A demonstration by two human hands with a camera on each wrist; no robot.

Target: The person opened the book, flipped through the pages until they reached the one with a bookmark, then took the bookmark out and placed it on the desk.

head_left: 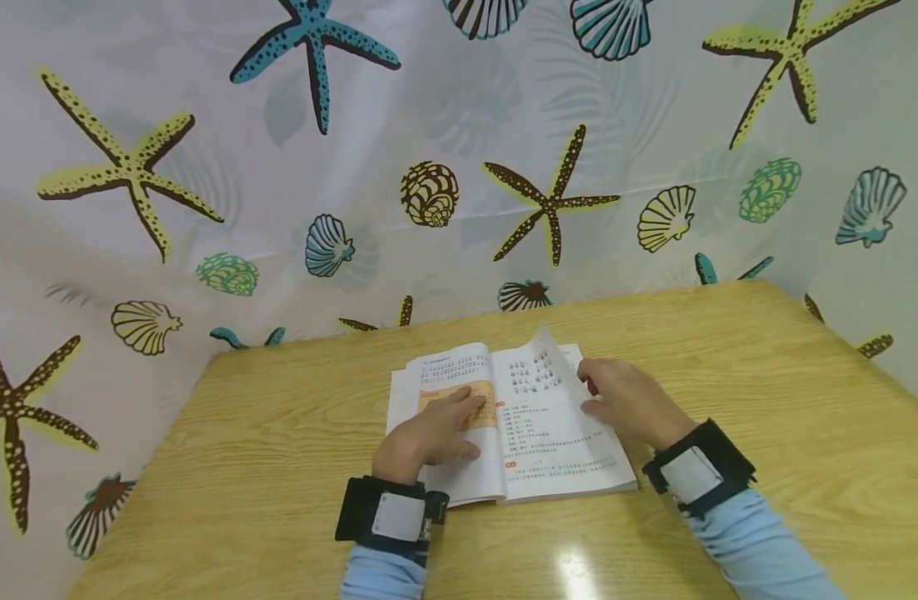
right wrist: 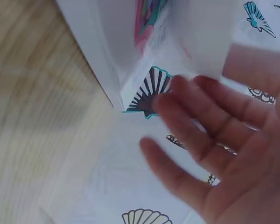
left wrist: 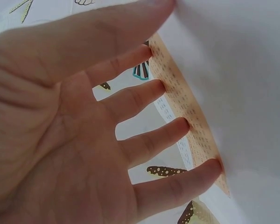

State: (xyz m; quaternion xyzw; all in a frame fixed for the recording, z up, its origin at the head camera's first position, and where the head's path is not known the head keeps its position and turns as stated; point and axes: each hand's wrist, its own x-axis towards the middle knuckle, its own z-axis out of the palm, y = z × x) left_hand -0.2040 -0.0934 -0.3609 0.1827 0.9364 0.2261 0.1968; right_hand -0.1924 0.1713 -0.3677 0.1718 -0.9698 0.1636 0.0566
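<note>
An open book (head_left: pixel 556 479) with printed text lies on the table. My left hand (head_left: pixel 436 429) rests on its left page, fingers spread and fingertips on the orange text block (left wrist: pixel 177 93), as the left wrist view shows. At the right edge of the book, my right hand (head_left: pixel 631 400) pinches a page (head_left: pixel 545 358) between thumb and fingers. That page is lifted and curls up at its top corner. In the right wrist view the remaining fingers (right wrist: pixel 191 140) of this hand are spread apart, and a coloured picture (right wrist: pixel 147 23) shows beneath the raised page.
The book lies on a light wood-grain table (head_left: pixel 279 450). Behind it hangs a white cloth (head_left: pixel 474 100) printed with starfish and shells. Both wrists wear black straps (head_left: pixel 702 471) with a pale plate, above light blue sleeves (head_left: pixel 759 542).
</note>
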